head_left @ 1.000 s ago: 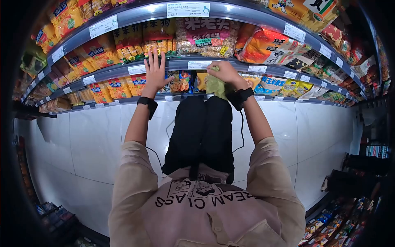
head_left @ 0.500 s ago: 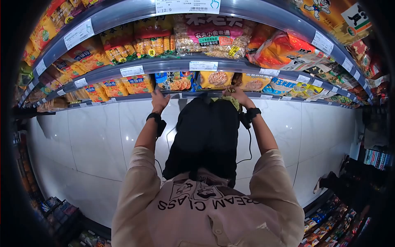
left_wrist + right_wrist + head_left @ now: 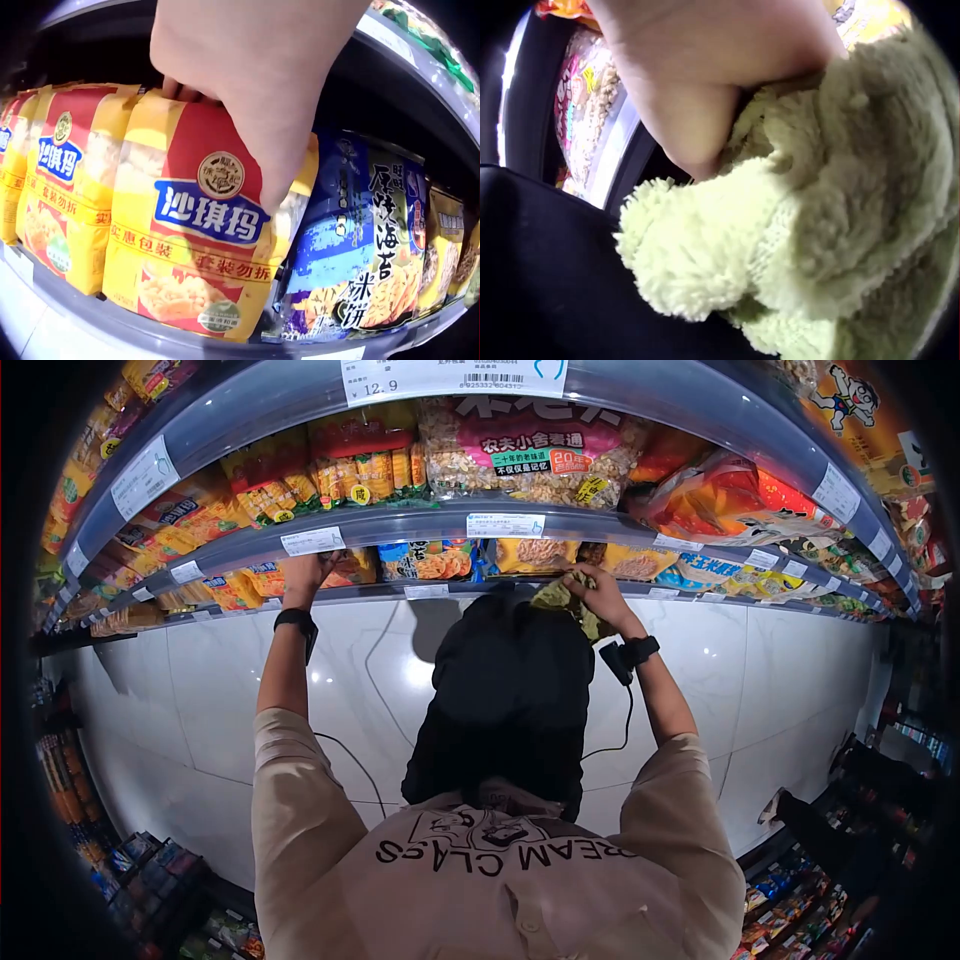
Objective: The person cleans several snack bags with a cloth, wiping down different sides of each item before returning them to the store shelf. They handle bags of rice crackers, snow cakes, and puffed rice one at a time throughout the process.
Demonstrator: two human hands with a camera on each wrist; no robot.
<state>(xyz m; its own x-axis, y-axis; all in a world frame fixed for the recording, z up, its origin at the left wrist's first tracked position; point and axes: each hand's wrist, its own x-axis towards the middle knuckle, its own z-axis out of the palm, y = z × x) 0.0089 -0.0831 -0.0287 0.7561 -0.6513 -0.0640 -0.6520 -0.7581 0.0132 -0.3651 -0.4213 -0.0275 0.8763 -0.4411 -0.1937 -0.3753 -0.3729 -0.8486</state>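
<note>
On the lower shelf, my left hand point(image 3: 308, 572) grips the top of a yellow and red snack bag point(image 3: 202, 259), its fingers going behind the upper edge and the thumb down the right side. The fingertips are hidden behind the bag. Similar yellow bags point(image 3: 71, 187) stand to its left, and a blue rice cracker bag point(image 3: 352, 232) is on its right. My right hand point(image 3: 602, 600) holds a bunched, fluffy green cloth point(image 3: 847, 202) near the shelf's front edge, beside my knees.
A higher shelf edge point(image 3: 400, 525) with price tags runs just above the lower row of bags. Large snack bags, among them a pink puffed-grain bag point(image 3: 535, 450), fill the level over it. Dark trousers point(image 3: 500, 700) are between my arms, above pale floor tiles point(image 3: 200, 700).
My left hand dropped from the upper shelf edge to the lower one, then moved left onto the yellow and red bag. The right hand lowered with the cloth, then shifted slightly right.
</note>
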